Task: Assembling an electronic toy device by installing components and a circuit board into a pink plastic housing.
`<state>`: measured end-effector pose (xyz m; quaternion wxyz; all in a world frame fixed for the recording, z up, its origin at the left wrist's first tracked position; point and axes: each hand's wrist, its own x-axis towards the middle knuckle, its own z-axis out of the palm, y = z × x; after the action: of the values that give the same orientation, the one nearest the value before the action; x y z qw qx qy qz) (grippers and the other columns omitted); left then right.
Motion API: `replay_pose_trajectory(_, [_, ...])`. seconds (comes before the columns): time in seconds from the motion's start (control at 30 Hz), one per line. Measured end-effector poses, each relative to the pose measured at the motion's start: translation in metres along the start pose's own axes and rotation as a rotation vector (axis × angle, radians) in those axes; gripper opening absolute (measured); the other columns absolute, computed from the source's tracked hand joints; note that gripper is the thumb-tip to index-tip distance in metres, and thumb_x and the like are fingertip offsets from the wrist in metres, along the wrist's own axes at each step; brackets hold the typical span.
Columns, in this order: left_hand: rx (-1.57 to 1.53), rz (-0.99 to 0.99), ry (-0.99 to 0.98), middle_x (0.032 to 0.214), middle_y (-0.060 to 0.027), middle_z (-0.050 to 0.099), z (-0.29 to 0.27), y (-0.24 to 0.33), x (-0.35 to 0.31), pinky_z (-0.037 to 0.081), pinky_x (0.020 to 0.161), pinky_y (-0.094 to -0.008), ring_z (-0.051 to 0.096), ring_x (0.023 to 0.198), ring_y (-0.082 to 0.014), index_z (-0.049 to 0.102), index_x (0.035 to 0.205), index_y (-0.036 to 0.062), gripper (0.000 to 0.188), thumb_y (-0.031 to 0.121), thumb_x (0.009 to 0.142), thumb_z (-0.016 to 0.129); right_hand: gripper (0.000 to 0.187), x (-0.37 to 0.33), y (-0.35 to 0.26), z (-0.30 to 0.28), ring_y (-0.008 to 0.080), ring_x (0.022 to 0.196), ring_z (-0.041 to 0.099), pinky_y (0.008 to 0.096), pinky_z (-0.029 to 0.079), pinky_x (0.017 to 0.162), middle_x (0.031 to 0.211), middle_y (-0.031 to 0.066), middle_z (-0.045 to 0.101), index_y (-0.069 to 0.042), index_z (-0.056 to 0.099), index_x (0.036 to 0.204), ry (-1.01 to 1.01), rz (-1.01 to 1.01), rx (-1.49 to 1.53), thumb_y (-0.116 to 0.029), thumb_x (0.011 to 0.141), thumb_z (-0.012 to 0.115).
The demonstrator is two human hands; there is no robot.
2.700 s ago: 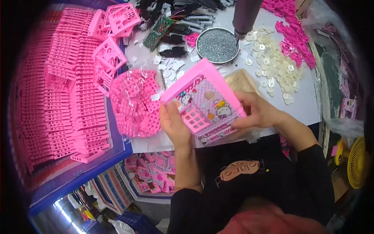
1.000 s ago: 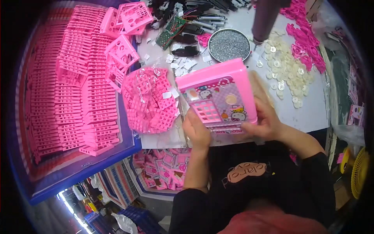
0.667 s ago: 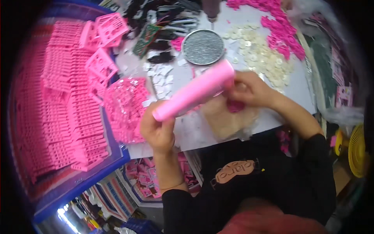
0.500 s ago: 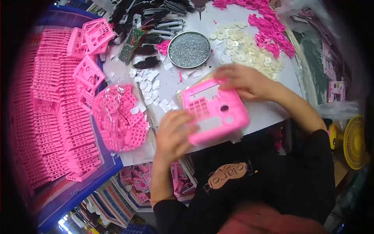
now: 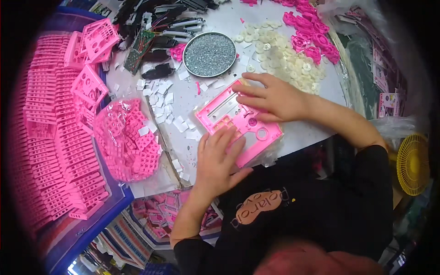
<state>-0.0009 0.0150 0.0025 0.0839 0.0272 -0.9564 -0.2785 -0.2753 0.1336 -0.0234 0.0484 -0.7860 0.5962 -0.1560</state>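
Probably light, stiff and slightly slick, the pink casing (image 5: 250, 134) lies near the front edge of the white table (image 5: 307, 132), my left hand (image 5: 219, 161) and right hand (image 5: 277, 98) spread over it, best gripped by its outer walls.

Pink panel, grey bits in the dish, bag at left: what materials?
Pink panel: likely moulded plastic, satin; crisp cutouts, uniform colour. Grey bits: probably metal, shiny; they glint, though too small to identify. Bag: seemingly clear plastic film, glossy; wrinkled, see-through, with highlights.
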Motion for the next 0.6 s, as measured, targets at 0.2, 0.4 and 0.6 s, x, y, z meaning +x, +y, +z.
replay_pose_trajectory(0.2, [0.119,0.028,-0.077,0.148,-0.0097,0.052,0.015,-0.005,0.01,0.032,0.113,-0.0515,0.047,0.136,-0.0304,0.06,0.133,0.0107,0.072,0.035,0.069,0.084,0.03,-0.007,0.016,-0.002,0.0335,0.121,0.057,0.0456,0.048,0.1,0.123,0.0098,0.068,-0.006,0.07,0.113,0.289,0.112,0.316,-0.013,0.083,0.07])
replay_pose_trajectory(0.4, [0.084,0.02,-0.087,0.148,-0.0086,0.052,0.013,-0.008,0.01,0.032,0.113,-0.0519,0.048,0.136,-0.0306,0.061,0.132,0.0115,0.068,0.034,0.071,0.083,0.018,0.015,0.069,0.002,0.0286,0.093,0.061,0.0381,0.054,0.078,0.096,0.0052,0.066,-0.007,0.068,0.1,0.174,0.169,-0.047,-0.013,0.084,0.071])
replay_pose_trajectory(0.6, [-0.036,0.028,0.016,0.131,-0.0134,0.062,-0.002,-0.003,0.02,0.043,0.103,-0.0458,0.057,0.125,-0.0299,0.065,0.123,0.007,0.051,0.023,0.077,0.081,0.02,0.031,0.072,0.011,0.0321,0.09,0.064,0.0419,0.054,0.075,0.096,0.0111,0.067,-0.007,0.066,0.106,0.093,0.36,-0.147,-0.02,0.091,0.065])
